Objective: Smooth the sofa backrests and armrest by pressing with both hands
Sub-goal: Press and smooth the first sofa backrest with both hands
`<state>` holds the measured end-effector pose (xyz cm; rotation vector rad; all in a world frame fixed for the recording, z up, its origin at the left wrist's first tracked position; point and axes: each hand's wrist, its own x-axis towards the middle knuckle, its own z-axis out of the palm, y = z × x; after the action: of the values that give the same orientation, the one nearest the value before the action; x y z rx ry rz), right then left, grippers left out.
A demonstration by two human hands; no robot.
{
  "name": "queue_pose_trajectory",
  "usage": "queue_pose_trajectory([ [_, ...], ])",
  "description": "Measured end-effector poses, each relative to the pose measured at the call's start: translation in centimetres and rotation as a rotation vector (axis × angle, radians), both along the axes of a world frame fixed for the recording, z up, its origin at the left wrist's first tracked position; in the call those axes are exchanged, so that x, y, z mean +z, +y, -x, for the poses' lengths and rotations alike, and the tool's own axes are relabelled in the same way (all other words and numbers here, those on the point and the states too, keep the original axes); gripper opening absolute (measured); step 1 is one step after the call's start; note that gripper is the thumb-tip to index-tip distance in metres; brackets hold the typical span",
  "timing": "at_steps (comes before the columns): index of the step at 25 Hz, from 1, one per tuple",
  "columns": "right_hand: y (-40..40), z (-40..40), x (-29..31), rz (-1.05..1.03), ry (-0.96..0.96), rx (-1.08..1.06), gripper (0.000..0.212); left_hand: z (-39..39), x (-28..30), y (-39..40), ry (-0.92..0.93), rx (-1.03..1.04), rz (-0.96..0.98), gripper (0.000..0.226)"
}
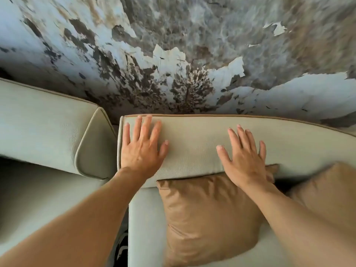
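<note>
Pale-green backrest (pixel 192 143) lies under flat left hand (pixel 141 149) and right hand (pixel 245 160).

Up top, a big marbled wall (pixel 192 45) fills the view, all pale blue-white patches cut through with brown and grey veining, darkest low in the middle. Down below, a tan cushion (pixel 208 214) leans in the foreground, satiny and creased, its upper corners crumpled. A second tan cushion (pixel 331 193) sits just beside it at the right edge (only partly in view). And low in the frame, a sliver of something black-and-white patterned (pixel 121 247) shows, too little to identify.
</note>
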<state>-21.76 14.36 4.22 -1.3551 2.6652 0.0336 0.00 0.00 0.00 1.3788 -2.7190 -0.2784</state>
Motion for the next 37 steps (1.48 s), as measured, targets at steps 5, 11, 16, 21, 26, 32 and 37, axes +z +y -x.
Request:
queue_pose_trajectory([
  [5, -1.9, 4.1, -3.6, 0.093, 0.020, 0.011, 0.069, 2.3, -2.2, 0.1, 0.052, 0.146, 0.137, 0.067],
  [11, -2.3, 7.1, -6.9, 0.336, 0.119, -0.002, 0.069, 2.9, -3.6, 0.0, 0.067, 0.191, 0.294, 0.064],
  [16, -2.3, 7.3, -8.2, 0.479, 0.227, 0.008, 0.062, 3.3, -4.3, -0.2, 0.061, 0.220, 0.379, 0.063],
  [21, -2.5, 7.6, -8.7, 0.518, 0.272, 0.014, 0.062, 3.5, -4.9, -0.7, 0.040, 0.216, 0.422, 0.066],
  [26, -3.3, 7.9, -8.9, 0.531, 0.296, 0.008, 0.062, 4.1, -4.9, -1.5, 0.048, 0.215, 0.435, 0.066],
  [32, -4.6, 9.0, -9.4, 0.548, 0.326, -0.009, 0.061, 5.2, -4.7, -3.1, 0.055, 0.199, 0.424, 0.065],
  [37, -6.1, 10.1, -9.6, 0.557, 0.326, -0.027, 0.061, 6.7, -4.8, -5.2, 0.072, 0.182, 0.428, 0.064],
])
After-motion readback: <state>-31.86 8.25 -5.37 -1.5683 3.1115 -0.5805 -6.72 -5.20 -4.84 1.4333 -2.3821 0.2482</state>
